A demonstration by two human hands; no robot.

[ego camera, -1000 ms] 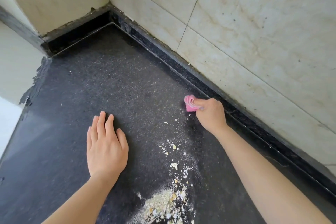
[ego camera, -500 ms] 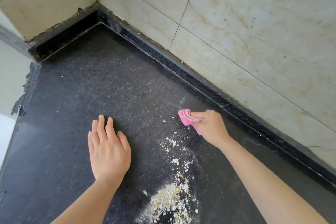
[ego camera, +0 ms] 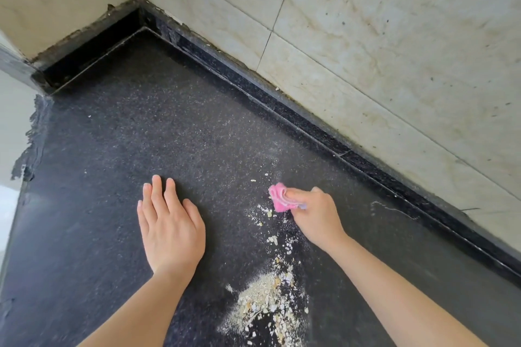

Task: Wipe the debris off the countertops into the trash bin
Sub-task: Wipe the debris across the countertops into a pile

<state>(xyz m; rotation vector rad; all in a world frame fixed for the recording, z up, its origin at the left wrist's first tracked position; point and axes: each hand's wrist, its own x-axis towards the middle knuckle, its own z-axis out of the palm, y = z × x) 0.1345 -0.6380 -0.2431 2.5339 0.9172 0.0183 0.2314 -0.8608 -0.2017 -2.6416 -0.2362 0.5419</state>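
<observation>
Debris (ego camera: pixel 267 301) on dark countertop (ego camera: pixel 112 163), tiled walls (ego camera: pixel 394 51)

The right hand (ego camera: pixel 315 218) grips a bunched pink cloth (ego camera: pixel 280 198) pressed onto the dark speckled countertop (ego camera: pixel 141 135), at the far end of a trail of pale crumbs (ego camera: pixel 267 301). The left hand (ego camera: pixel 172 229) lies flat, palm down, fingers together, beside the trail, below stained cream wall tiles (ego camera: pixel 394 51)
</observation>
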